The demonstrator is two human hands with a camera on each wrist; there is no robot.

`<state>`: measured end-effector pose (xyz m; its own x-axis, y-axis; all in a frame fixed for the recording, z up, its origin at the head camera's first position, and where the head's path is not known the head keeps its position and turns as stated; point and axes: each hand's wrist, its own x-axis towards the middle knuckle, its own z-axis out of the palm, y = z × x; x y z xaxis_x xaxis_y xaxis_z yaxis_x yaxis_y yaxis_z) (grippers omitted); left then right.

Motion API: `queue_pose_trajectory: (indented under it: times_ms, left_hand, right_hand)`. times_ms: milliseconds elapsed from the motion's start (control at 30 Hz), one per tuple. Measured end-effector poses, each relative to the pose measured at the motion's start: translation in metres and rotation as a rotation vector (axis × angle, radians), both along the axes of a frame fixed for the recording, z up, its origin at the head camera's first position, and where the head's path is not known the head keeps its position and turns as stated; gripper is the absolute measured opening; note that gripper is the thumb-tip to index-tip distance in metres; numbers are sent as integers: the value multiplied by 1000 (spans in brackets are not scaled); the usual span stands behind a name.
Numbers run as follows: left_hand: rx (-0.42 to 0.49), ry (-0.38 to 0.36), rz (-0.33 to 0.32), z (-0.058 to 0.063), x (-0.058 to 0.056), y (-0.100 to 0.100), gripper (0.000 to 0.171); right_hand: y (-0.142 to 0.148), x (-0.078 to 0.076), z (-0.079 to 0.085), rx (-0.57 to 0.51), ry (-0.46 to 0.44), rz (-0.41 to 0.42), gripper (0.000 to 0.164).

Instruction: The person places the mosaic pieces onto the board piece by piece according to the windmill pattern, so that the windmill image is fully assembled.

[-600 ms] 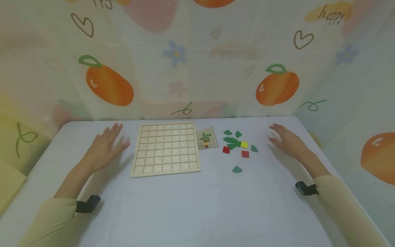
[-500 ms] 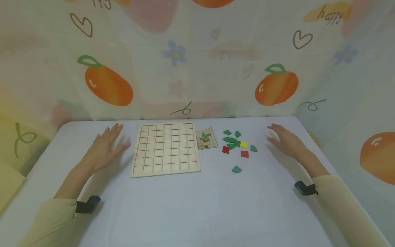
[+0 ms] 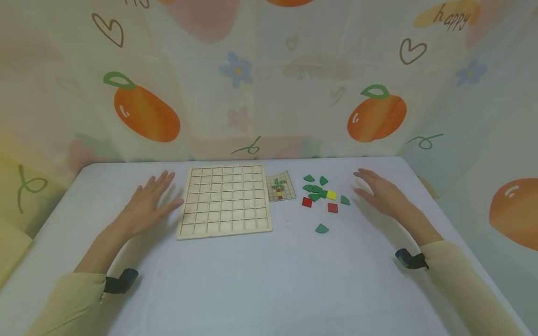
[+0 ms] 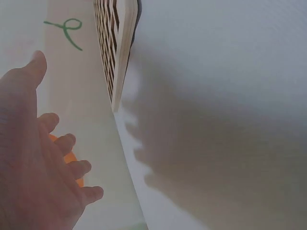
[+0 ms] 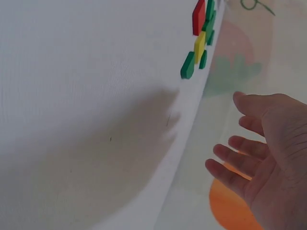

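My left hand (image 3: 147,205) hovers just left of a pale wooden grid board (image 3: 227,200), fingers spread and holding nothing. In the left wrist view the board's edge (image 4: 125,57) lies beyond the thumb. Over the right side of the table, my right hand (image 3: 382,193) is raised with relaxed fingers and holds nothing. Nearest to it is a green quarter-circle piece (image 3: 345,200). Further left lie several more green pieces (image 3: 314,197), a yellow square (image 3: 331,195) and two red squares (image 3: 307,202). Another green piece (image 3: 322,228) lies apart, closer to me.
Against the board's right side is a small pattern card (image 3: 281,186) showing a gridded picture of green, red and yellow shapes. A white cloth covers the table (image 3: 269,280). Behind it hangs a printed curtain (image 3: 269,93) with oranges and flowers.
Both hands have moved inward: the left a little right toward the board, the right a little left toward the coloured pieces. Board, card and pieces stay in place on the table.
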<state>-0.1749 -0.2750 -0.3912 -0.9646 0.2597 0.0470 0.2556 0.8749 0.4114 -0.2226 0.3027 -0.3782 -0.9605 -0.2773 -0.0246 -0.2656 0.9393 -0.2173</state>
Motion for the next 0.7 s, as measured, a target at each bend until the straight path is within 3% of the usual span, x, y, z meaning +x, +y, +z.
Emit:
queue_pose_trajectory:
  times_ms: [700]
  left_hand:
    - [6,-81,-16,-10,3,7,90]
  right_hand:
    - [-38,26,3,-21,-11,114,57]
